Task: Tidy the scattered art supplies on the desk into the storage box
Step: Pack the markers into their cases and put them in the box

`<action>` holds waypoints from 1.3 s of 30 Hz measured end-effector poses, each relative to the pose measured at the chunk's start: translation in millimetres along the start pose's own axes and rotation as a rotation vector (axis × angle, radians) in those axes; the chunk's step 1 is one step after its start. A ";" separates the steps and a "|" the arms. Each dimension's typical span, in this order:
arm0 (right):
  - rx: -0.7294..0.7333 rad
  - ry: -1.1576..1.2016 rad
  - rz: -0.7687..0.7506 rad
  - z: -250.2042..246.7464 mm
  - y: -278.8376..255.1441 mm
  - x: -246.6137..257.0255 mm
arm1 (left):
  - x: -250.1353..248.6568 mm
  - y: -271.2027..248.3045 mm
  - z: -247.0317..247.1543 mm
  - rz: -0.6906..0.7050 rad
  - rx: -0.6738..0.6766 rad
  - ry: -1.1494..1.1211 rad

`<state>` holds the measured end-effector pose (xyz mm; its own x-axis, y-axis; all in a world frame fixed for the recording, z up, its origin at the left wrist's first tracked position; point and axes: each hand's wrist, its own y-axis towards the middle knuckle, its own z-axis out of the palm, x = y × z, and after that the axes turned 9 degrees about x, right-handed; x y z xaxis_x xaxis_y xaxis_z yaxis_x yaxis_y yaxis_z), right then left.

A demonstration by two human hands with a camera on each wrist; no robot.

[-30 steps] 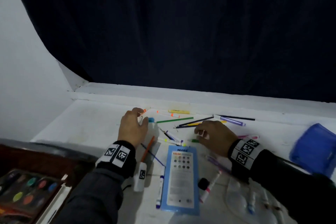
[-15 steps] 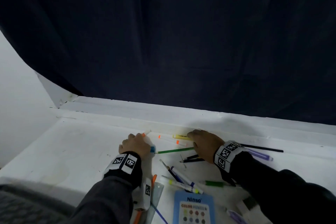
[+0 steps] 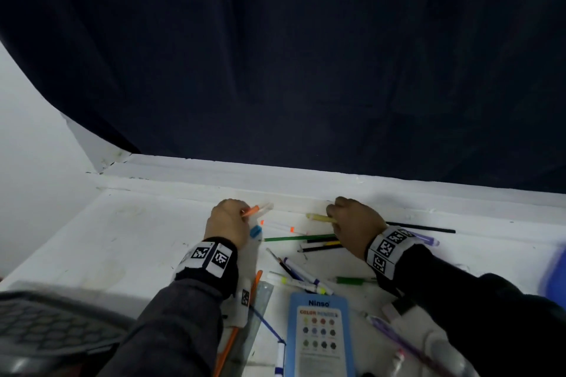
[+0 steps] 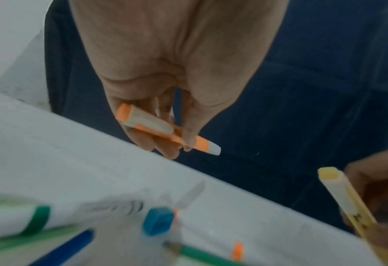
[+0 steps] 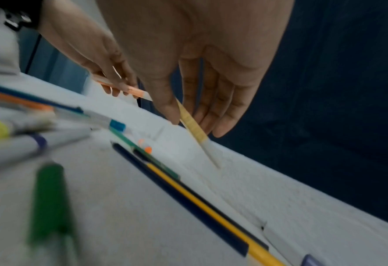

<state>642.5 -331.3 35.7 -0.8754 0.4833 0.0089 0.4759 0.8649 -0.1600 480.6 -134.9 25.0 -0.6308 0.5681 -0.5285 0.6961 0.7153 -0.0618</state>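
My left hand (image 3: 228,223) holds an orange highlighter (image 3: 256,209) near the desk's back ledge; in the left wrist view the thumb and fingers pinch that orange highlighter (image 4: 165,128). My right hand (image 3: 355,225) pinches a yellow highlighter (image 3: 320,217), also seen as the yellow highlighter (image 5: 194,126) between thumb and fingers in the right wrist view. Between the hands lie a white marker with orange ends (image 3: 277,226), a blue-capped marker (image 3: 255,231), a green pencil (image 3: 298,237) and dark pencils (image 3: 321,246). A blue storage box (image 3: 556,272) shows at the right edge.
A blue Ninso colour-pencil pack (image 3: 320,337) lies near me, with several markers (image 3: 303,277), a green pen (image 3: 352,280), a clear ruler (image 3: 254,321), an orange pencil (image 3: 235,330) and purple pens (image 3: 401,343) around it. A dark curtain hangs behind the white ledge (image 3: 245,174). A dark basket (image 3: 46,324) sits at lower left.
Both hands reached to the back of the desk. The left hand took up the orange highlighter, and the right hand took up the yellow one. The head view tilted upward.
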 end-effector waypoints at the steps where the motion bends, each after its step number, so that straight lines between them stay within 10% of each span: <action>1: -0.048 0.050 -0.014 -6.5 -12.4 2.2 | -8.4 -7.3 -6.0 0.045 -0.024 -0.022; 14: -0.288 0.888 -0.063 -36.8 -225.6 38.5 | -57.3 -207.0 -31.5 0.566 0.115 -0.324; 23: -0.198 1.417 0.075 32.1 -322.3 50.5 | 2.9 -309.4 -6.3 0.558 0.399 -0.272; 39: -0.207 0.948 -0.072 58.4 -348.7 63.1 | 13.4 -372.9 0.1 0.493 0.369 -0.295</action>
<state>416.4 -610.3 34.4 -0.5145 0.2584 0.8176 0.5087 0.8596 0.0485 212.6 -394.2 40.8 -0.1267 0.6196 -0.7747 0.9824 0.1864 -0.0116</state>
